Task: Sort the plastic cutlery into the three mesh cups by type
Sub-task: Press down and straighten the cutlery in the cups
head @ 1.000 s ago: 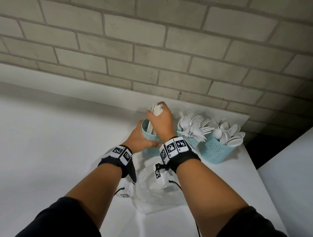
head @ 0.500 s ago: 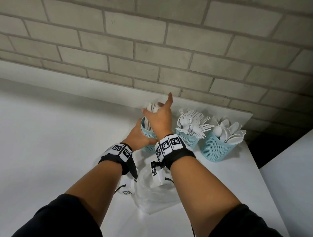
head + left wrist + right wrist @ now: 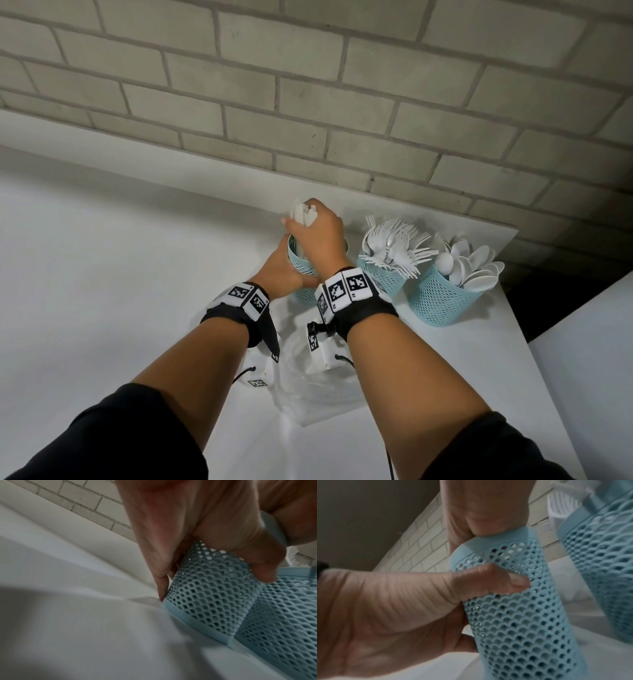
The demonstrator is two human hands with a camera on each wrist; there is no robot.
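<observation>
Three light-blue mesh cups stand in a row by the brick wall. My left hand (image 3: 279, 270) grips the left cup (image 3: 303, 274) round its side; its thumb (image 3: 489, 580) presses on the mesh. Above that cup, my right hand (image 3: 317, 233) curls round the tops of a bundle of white knives (image 3: 303, 214) standing in it. The middle cup (image 3: 388, 279) holds white forks (image 3: 397, 243), and the right cup (image 3: 442, 303) holds white spoons (image 3: 474, 269). In the left wrist view the left cup (image 3: 211, 588) touches the middle cup (image 3: 283, 608).
A crumpled clear plastic bag (image 3: 308, 394) lies on the white table (image 3: 120, 274) under my wrists. The brick wall (image 3: 308, 102) runs close behind the cups. The table's right edge (image 3: 517, 329) ends just past the spoon cup, with a dark gap beyond.
Half a second ago my right hand's forefinger pointed up over the knives; now its fingers are curled round the bundle again. My left hand has kept hold of the left cup.
</observation>
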